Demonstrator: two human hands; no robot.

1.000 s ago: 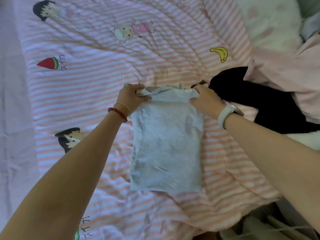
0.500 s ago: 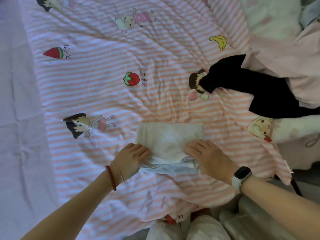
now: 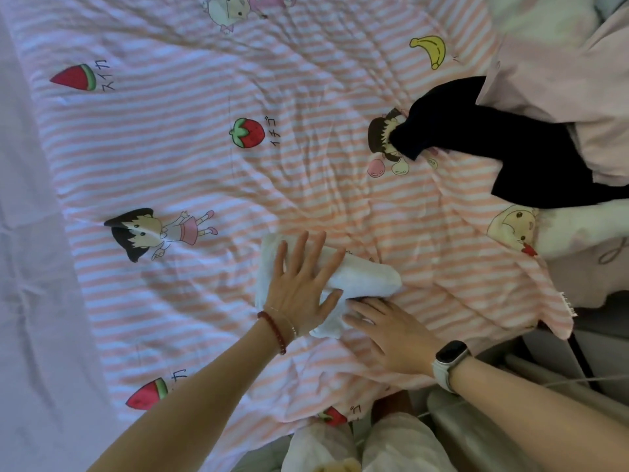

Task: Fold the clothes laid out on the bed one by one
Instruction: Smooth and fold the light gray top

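Note:
A small folded pale grey garment (image 3: 366, 277) lies on the pink striped bed cover (image 3: 190, 172) near its front edge. My left hand (image 3: 301, 289) lies flat on the garment's left half, fingers spread and straight. My right hand (image 3: 391, 332) rests at the garment's near right edge, fingers extended and their tips tucked against the cloth. A black garment (image 3: 503, 144) and a pale pink garment (image 3: 578, 80) lie unfolded at the right of the bed.
The cover carries cartoon prints of fruit and figures. A plain lilac sheet (image 3: 30, 267) runs down the left side. The bed's front edge (image 3: 374, 400) is just below my wrists, with my knees beneath it.
The grey garment was folded in half towards me, then made narrower. My left hand went from gripping its top edge to lying flat on it; my right hand slid to its near edge.

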